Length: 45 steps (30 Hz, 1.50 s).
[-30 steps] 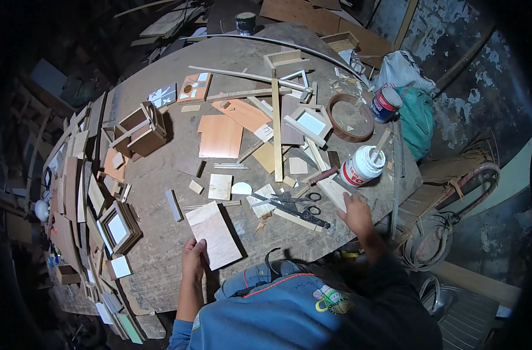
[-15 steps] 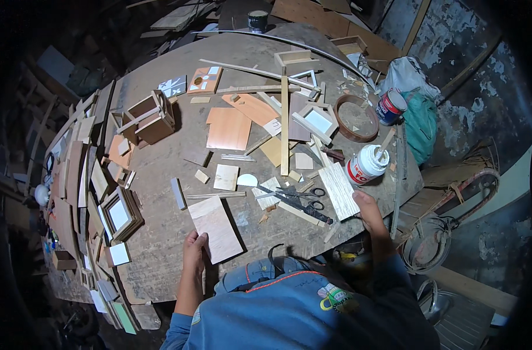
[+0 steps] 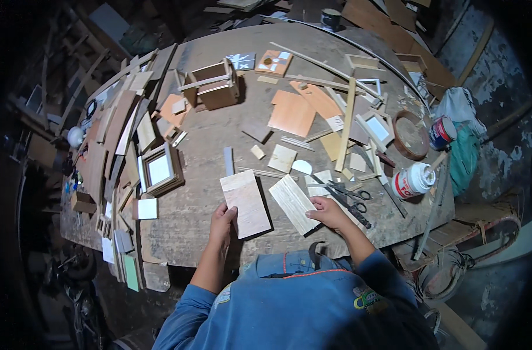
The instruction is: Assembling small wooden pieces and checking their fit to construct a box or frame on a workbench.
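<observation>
My left hand (image 3: 221,224) grips the lower left edge of a pale pinkish wooden board (image 3: 246,205), thumb on its face. With my right hand (image 3: 331,213) I hold a smaller, streaky light wooden board (image 3: 295,204) by its right edge. The two boards are tilted side by side over the near part of the table, with a narrow gap between them. Just beyond my right hand lie black-handled scissors (image 3: 352,197) on wood offcuts. A square wooden piece (image 3: 282,158) and a white half-round piece (image 3: 302,167) rest beyond the boards.
A white tub (image 3: 414,181) with a stick in it stands at the right, near a dark can (image 3: 442,133) and a round wooden ring (image 3: 410,135). An open wooden box frame (image 3: 210,84) stands far left. Stacked frames (image 3: 161,169) and long planks (image 3: 119,125) crowd the left edge.
My right hand has brought the streaky board left, away from the tub and close to the pinkish board. The whole view has turned, shifting the table's contents to the right.
</observation>
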Each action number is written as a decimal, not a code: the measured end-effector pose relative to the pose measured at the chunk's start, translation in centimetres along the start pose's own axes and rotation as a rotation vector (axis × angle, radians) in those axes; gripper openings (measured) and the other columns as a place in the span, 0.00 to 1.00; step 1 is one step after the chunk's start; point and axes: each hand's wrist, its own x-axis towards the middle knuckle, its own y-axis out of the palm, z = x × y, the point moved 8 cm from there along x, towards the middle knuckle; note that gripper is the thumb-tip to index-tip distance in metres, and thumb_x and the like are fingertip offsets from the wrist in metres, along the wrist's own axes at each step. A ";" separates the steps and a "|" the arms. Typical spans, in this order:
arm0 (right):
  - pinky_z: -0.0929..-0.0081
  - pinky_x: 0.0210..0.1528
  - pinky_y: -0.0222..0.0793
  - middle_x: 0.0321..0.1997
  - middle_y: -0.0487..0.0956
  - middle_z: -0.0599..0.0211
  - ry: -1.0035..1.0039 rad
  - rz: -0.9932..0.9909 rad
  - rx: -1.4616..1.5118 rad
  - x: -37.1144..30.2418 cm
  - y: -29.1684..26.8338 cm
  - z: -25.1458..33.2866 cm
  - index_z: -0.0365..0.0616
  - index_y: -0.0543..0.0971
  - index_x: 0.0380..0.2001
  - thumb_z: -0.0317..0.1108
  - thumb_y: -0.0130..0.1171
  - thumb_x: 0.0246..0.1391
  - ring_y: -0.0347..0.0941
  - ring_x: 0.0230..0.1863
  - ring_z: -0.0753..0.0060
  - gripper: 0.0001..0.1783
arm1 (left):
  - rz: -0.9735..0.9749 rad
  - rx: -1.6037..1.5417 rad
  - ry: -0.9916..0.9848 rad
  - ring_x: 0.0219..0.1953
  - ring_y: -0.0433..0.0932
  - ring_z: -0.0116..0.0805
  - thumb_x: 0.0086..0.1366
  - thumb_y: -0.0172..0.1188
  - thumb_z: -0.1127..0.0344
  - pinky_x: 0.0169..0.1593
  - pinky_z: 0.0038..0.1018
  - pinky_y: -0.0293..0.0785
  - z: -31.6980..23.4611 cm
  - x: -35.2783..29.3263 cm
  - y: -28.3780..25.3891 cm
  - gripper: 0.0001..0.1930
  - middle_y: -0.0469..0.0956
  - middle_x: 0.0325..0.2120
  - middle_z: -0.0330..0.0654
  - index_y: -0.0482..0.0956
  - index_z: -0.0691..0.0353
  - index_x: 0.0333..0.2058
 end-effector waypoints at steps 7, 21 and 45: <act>0.78 0.43 0.68 0.41 0.80 0.61 -0.024 -0.057 -0.190 4.1 3.3 -2.8 0.34 0.75 0.46 0.33 0.55 0.55 0.74 0.40 0.79 0.18 | -0.058 -0.125 0.013 0.43 0.76 0.32 0.62 0.49 0.76 0.49 0.25 0.70 -0.9 -1.8 -3.0 0.15 0.77 0.42 0.45 0.70 0.70 0.48; 0.57 0.61 0.53 0.58 0.66 0.52 -0.332 -0.488 -0.910 0.2 7.5 2.8 0.43 0.67 0.56 0.42 0.68 0.35 0.58 0.60 0.47 0.41 | 0.048 -0.034 -0.287 0.33 0.74 0.24 0.61 0.54 0.68 0.37 0.23 0.72 0.1 -2.0 -6.6 0.11 0.75 0.33 0.33 0.72 0.59 0.43; 0.67 0.44 0.68 0.37 0.78 0.47 -0.212 -0.375 -0.563 5.4 12.9 4.3 0.38 0.75 0.45 0.44 0.52 0.54 0.75 0.38 0.50 0.22 | 0.166 -0.017 -0.307 0.37 0.78 0.29 0.61 0.55 0.70 0.42 0.28 0.76 1.6 -0.6 -6.5 0.10 0.78 0.35 0.40 0.74 0.65 0.42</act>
